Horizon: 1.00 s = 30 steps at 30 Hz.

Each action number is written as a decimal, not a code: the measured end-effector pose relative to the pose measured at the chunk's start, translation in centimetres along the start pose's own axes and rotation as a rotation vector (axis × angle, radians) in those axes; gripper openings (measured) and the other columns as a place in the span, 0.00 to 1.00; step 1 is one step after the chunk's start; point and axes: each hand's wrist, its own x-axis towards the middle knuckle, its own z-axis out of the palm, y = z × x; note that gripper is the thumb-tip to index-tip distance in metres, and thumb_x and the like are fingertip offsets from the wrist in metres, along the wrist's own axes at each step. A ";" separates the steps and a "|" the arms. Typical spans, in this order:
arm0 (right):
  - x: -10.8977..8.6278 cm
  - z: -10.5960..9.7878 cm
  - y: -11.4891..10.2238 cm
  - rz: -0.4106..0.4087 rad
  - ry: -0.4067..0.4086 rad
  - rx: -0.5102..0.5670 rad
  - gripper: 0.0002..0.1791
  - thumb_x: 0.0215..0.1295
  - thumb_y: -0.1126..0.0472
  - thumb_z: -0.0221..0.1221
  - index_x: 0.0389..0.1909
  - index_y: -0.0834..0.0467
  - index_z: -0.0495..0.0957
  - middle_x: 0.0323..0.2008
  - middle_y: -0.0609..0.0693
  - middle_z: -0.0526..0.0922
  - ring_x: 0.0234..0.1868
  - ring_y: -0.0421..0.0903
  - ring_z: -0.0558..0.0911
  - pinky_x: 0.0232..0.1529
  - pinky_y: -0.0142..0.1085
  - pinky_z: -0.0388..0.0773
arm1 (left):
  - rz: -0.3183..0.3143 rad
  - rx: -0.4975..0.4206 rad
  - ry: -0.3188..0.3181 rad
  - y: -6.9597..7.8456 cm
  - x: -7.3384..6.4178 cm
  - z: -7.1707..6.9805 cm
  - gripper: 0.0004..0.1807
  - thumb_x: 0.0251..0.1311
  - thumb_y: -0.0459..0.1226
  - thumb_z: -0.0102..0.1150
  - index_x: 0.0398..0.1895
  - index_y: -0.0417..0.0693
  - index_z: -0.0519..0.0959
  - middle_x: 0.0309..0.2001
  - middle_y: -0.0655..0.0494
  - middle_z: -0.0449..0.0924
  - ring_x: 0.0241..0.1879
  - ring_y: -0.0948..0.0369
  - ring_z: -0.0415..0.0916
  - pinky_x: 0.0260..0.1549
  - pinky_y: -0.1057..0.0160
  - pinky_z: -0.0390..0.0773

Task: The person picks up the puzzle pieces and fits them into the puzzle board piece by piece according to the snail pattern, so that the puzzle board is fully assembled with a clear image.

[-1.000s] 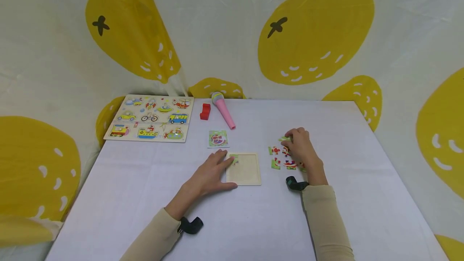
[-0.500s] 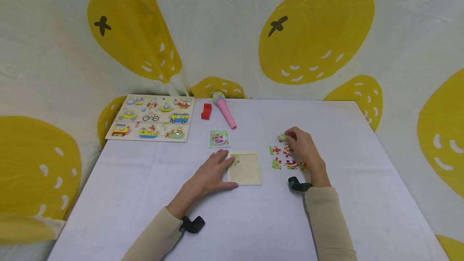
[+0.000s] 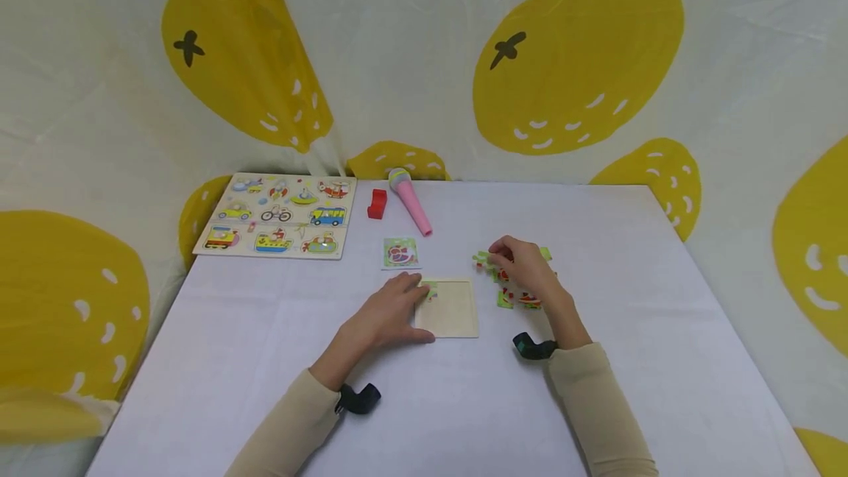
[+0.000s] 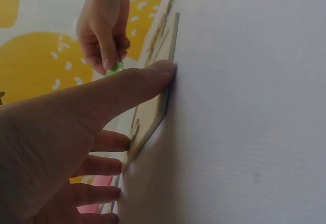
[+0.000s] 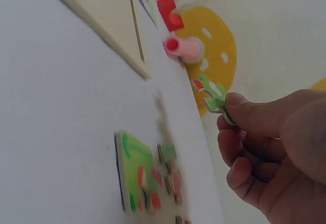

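Observation:
In the head view my right hand pinches a green jigsaw piece between thumb and fingers. The right wrist view shows this jigsaw piece raised off the table, with a red patch at one end. Below it lie several loose jigsaw pieces, partly hidden by the hand. My left hand spreads along the left side of a square wooden puzzle tray. Its thumb touches the near edge of the tray. One green piece sits in the tray's upper-left corner, beside the index fingertip.
Behind the tray lies a square picture card. A pink toy microphone and a red block lie farther back. The vehicle puzzle board occupies the table's back left. A fruit-patterned curtain hangs along the rear edge.
My right hand has moved left from the back of the loose pieces, carrying the pinched green jigsaw piece toward the tray. My left hand stays at the tray.

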 end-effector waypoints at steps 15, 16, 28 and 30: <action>-0.2 3.9 -3.4 -0.105 -0.160 0.030 0.07 0.69 0.62 0.62 0.45 0.59 0.82 0.37 0.50 0.86 0.37 0.42 0.79 0.43 0.36 0.78 | 0.011 -0.004 0.032 0.0 -0.2 0.2 0.48 0.50 0.65 0.68 0.71 0.50 0.70 0.75 0.48 0.62 0.77 0.48 0.56 0.74 0.47 0.62; -0.2 4.1 -3.5 -0.115 -0.165 0.032 0.07 0.69 0.63 0.62 0.44 0.59 0.81 0.37 0.50 0.86 0.37 0.42 0.79 0.43 0.36 0.79 | 0.013 -0.001 0.034 0.0 -0.2 0.2 0.48 0.50 0.65 0.68 0.71 0.50 0.70 0.75 0.48 0.62 0.77 0.48 0.56 0.75 0.48 0.61; -0.2 5.2 -3.9 -0.121 -0.194 -0.001 0.06 0.68 0.63 0.62 0.43 0.59 0.82 0.36 0.49 0.85 0.36 0.41 0.79 0.43 0.36 0.80 | 0.016 0.014 0.037 0.1 -0.2 0.2 0.48 0.51 0.66 0.67 0.72 0.53 0.68 0.75 0.49 0.63 0.77 0.48 0.57 0.75 0.48 0.61; -0.2 5.4 -3.8 -0.129 -0.191 -0.015 0.06 0.68 0.62 0.63 0.43 0.59 0.82 0.36 0.49 0.85 0.36 0.41 0.79 0.42 0.36 0.80 | 0.023 0.019 0.045 0.1 -0.2 0.3 0.48 0.51 0.67 0.66 0.73 0.55 0.68 0.74 0.49 0.63 0.76 0.47 0.57 0.74 0.47 0.62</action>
